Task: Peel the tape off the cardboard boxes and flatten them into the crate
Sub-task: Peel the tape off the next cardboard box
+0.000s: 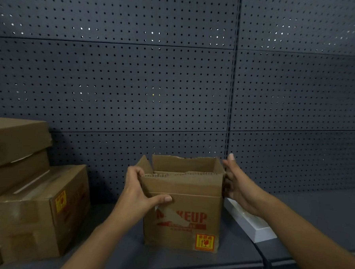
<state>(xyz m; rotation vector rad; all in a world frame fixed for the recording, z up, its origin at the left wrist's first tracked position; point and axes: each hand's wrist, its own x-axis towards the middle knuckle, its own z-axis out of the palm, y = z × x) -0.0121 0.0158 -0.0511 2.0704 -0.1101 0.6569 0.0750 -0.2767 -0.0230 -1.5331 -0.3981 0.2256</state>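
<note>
Fingers and thumb of the left hand (137, 191) curl around the near left corner of an open cardboard box (183, 215): the thumb lies flat across the front panel just under the fold line, above a torn patch in the red "MAKEUP" print, while the other fingers hook over the corner by the left flap. That grip is closed on the box. The left forearm rises from the lower left edge of the view, wrist slightly bent toward the box.

On the opposite side, the right hand (236, 185) lies against the outer right wall of the box with its fingers nearly straight and loosely spread, pointing up and away; one fingertip reaches above the rim. Its grip is open, palm pressed to the cardboard rather than wrapped around it. The right forearm stretches in from the lower right corner.

The box stands upright between the two hands on a dark shelf (186, 262), top flaps raised, a yellow handling label at the lower right of its front. Behind it runs a dark pegboard wall (134, 80). Just beyond the right hand, a flat white box (252, 224) lies on the shelf. Well to the left of the left hand sits a stack of taped cardboard boxes (33, 205).
</note>
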